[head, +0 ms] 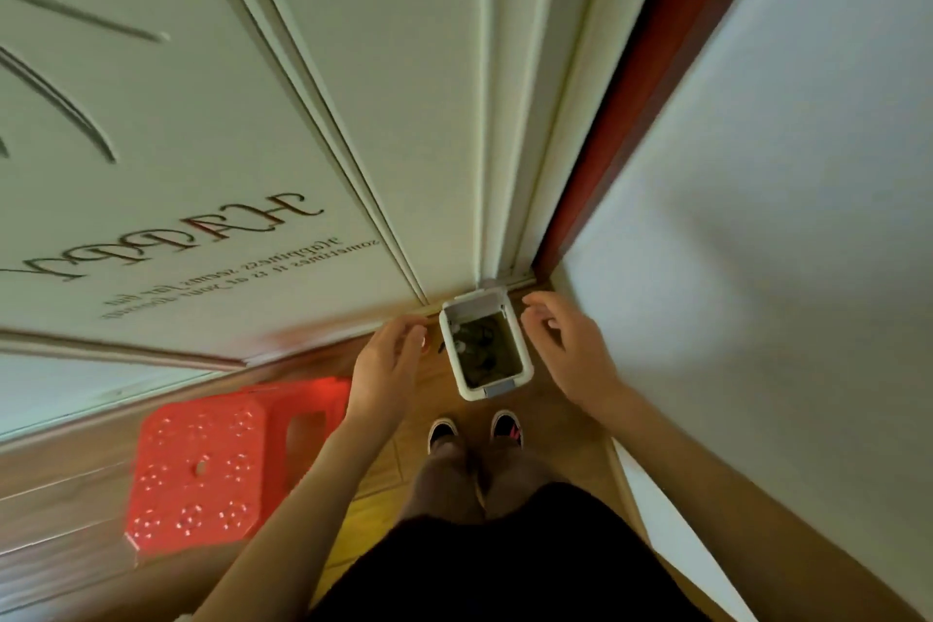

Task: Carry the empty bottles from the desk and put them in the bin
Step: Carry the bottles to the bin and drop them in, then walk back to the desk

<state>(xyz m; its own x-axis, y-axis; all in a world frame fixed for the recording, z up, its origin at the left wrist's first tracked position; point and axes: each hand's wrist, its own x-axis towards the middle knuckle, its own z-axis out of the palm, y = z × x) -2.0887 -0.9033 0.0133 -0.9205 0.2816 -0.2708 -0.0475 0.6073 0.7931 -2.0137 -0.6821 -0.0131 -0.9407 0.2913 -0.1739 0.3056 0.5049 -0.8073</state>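
A small white bin stands open on the wooden floor in the corner, straight ahead of my feet. Inside its dark opening lie clear bottles, one with a white cap showing. My left hand hovers just left of the bin, fingers loosely curled and holding nothing. My right hand hovers just right of the bin, fingers spread and empty. Neither hand touches the bin.
A red plastic stool stands on the floor to my left. A white door with lettering fills the left, a white wall the right, with a red door frame between. My shoes are just short of the bin.
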